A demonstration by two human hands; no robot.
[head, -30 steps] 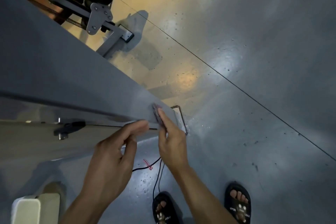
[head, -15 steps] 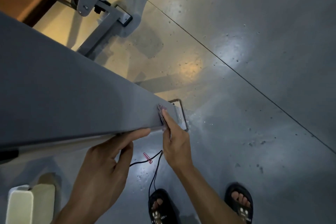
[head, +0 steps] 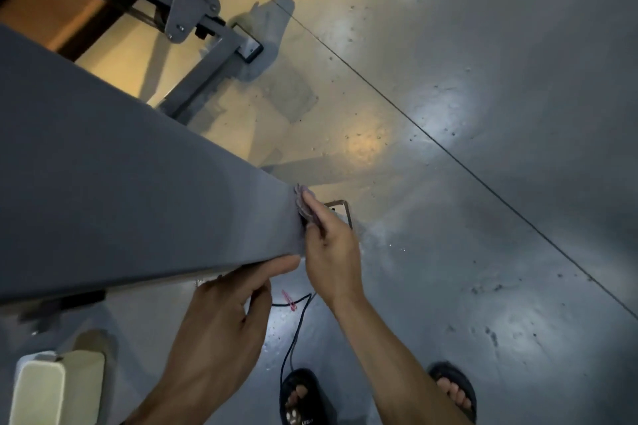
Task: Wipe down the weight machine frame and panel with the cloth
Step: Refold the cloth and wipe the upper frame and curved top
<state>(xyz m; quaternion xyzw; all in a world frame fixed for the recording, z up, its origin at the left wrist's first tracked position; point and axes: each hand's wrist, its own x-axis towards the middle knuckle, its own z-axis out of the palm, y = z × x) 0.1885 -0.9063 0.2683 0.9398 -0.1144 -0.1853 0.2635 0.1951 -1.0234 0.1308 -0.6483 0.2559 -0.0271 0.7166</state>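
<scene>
The cloth (head: 303,205) is being pressed against the end face of the grey panel (head: 138,190) by the right hand (head: 331,248). The right-hand fingers (head: 316,209) are being held straight and close together, flat on the cloth, so that the cloth is being trapped between the fingertips and the panel rather than gripped; only a crumpled edge of it is showing past the fingertips. The left hand (head: 221,321) is being rested along the lower edge of the panel, just beside the right hand, with its fingers extended along that edge and holding nothing; it is judged to be steadying the panel.

Progress is being judged as partial. The wiping is being applied at the narrow end of the panel only. No visible difference between wiped and unwiped areas is being shown on the broad grey face away from the fingers, so it cannot be told how much of that face is done. The frame members (head: 193,90) and the bolted bracket (head: 193,7), well beyond the fingers at the far side, are not being touched and are judged to be outstanding.

Below the hands, a thin black cable (head: 293,338) is being seen trailing over the floor (head: 483,183) between the wrists and the sandalled feet (head: 300,397).
</scene>
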